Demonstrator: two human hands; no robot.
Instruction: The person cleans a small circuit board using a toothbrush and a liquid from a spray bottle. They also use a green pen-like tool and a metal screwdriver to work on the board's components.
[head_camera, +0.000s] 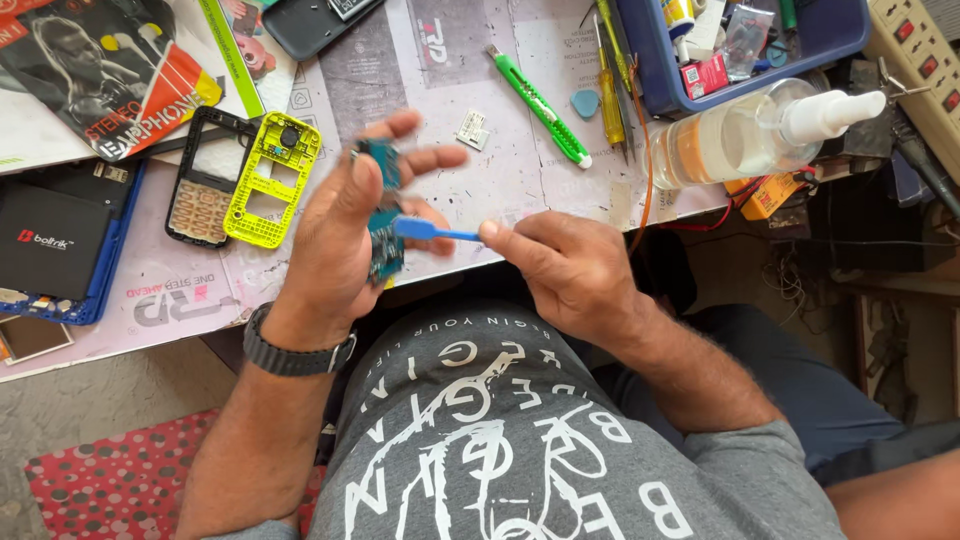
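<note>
The left hand (345, 235) is raised just above the near edge of the worktop (450, 120), and its grip pinches a small blue-green phone circuit board (384, 225) between thumb and fingers, the board held on edge and partly hidden behind the palm. A dark watch (295, 355) sits on that wrist. The right hand (570, 270) is just beside it, its grip pressed together on the handle of a small blue brush (430, 231), whose head touches the board's face.

On the worktop behind the left hand lie a bright yellow phone frame (270, 180) and, touching its left side, a black phone housing with a tan keypad (203, 185). Farther left is a black battery (50, 240) resting on a blue case (110, 270). Towards the middle, a green utility knife (540, 105) lies diagonally, with a small white card tray (472, 128) near it, a blue guitar-pick-shaped opening tool (585, 103) and a yellow screwdriver (610, 105) just to the right. A clear spray bottle (755, 135) lies on its side at the worktop's right end, in front of a blue plastic bin (835, 40) of small parts. A beige power strip (915, 70) sits at the far right.
</note>
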